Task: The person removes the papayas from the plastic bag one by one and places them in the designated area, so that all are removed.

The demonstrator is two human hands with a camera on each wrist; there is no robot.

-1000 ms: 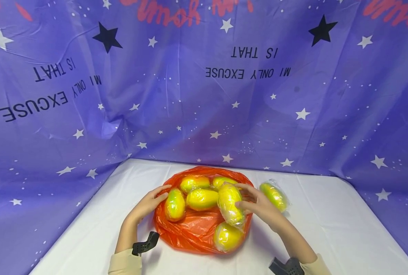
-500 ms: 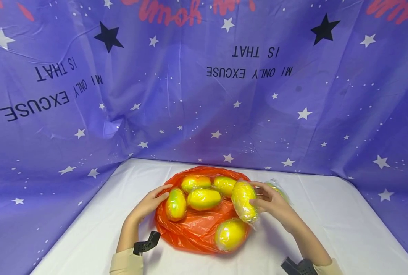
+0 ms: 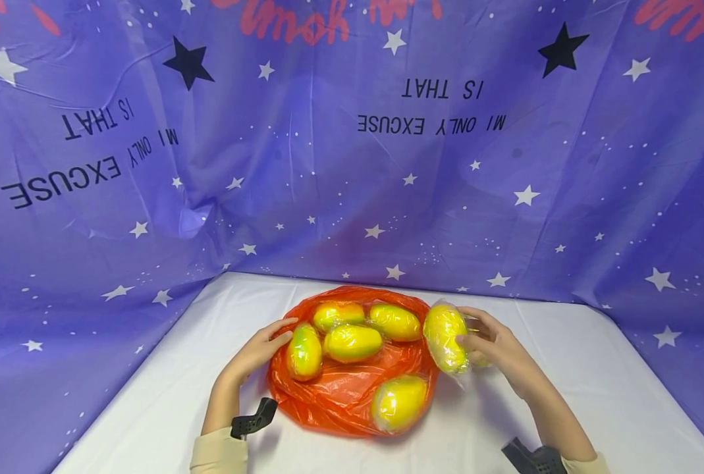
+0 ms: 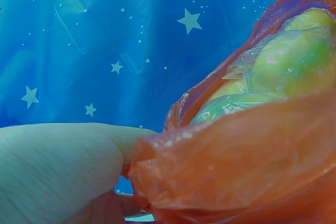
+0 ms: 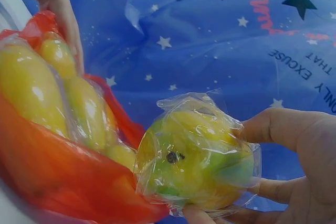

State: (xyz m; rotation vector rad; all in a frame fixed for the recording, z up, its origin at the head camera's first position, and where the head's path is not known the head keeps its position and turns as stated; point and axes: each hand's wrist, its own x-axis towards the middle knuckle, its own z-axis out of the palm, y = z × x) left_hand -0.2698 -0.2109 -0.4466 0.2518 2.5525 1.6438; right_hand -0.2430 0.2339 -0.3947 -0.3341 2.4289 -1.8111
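Note:
My right hand (image 3: 496,345) holds a yellow-green mango (image 3: 445,336) in clear plastic wrap, just past the right rim of a red plastic bag (image 3: 340,388). In the right wrist view, thumb and fingers grip this wrapped mango (image 5: 197,163) at its sides, its dark stem spot facing the camera. At the bag's left side, my left hand (image 3: 257,352) pinches the rim, its thumb against the red plastic (image 4: 210,166) in the left wrist view. Several more wrapped mangoes sit in the open bag, among them a mango (image 3: 353,343) in the middle and a mango (image 3: 400,403) at the front right.
Another wrapped mango (image 3: 481,359) lies on the white-covered table (image 3: 577,375), mostly hidden behind my right hand. A purple star-printed cloth (image 3: 328,164) hangs behind the table and along its sides.
My right hand has carried the held mango rightward from over the bag to beyond its right rim, uncovering a mango at the back right. My left hand has stayed at the bag.

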